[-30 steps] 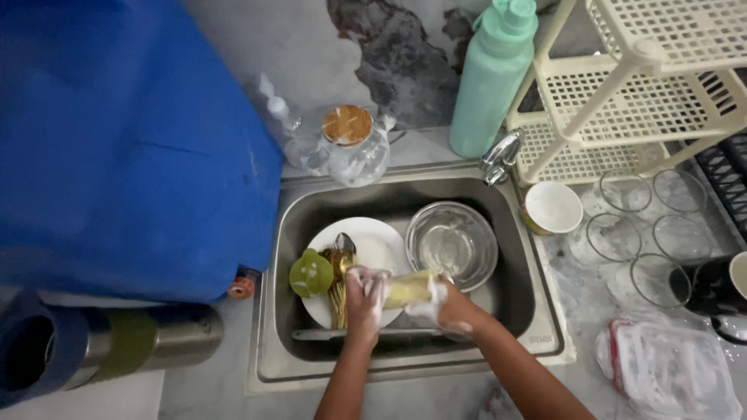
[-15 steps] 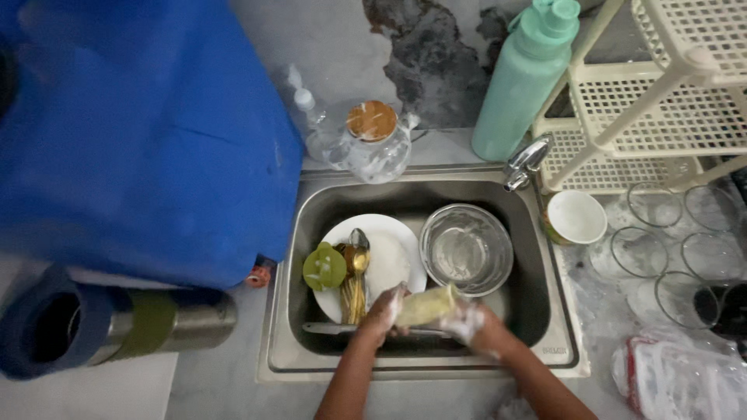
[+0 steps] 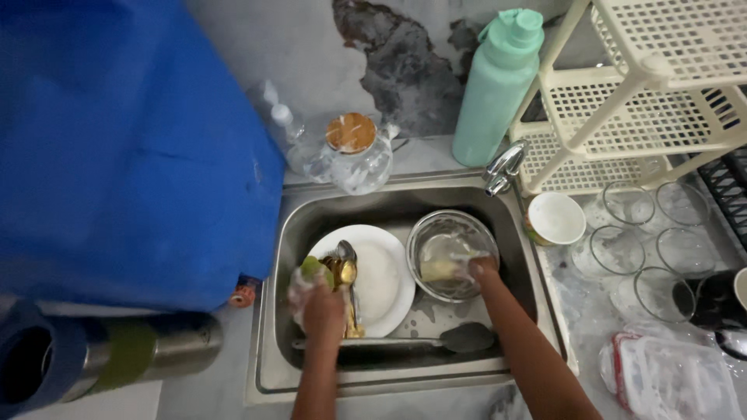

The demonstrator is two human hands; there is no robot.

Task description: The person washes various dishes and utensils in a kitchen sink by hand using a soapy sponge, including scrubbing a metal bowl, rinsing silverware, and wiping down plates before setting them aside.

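Soapy and wet, the right hand point(image 3: 476, 271) reaches into a steel bowl point(image 3: 451, 253) at the right side of the sink point(image 3: 272, 365), its fingers closed on a yellowish sponge point(image 3: 440, 270) pressed against the bowl's inside. At the sink's left, the left hand point(image 3: 320, 305), covered in foam, grips a small green item point(image 3: 311, 268) at the edge of a white plate point(image 3: 381, 276); what the item is cannot be told. Gold-coloured spoons point(image 3: 345, 274) lie across the plate, touching that hand. A dark spatula point(image 3: 459, 338) rests along the sink's front, between the two forearms. Beside the sink on the right stand clear glasses point(image 3: 615, 249) and a white cup point(image 3: 554, 219).
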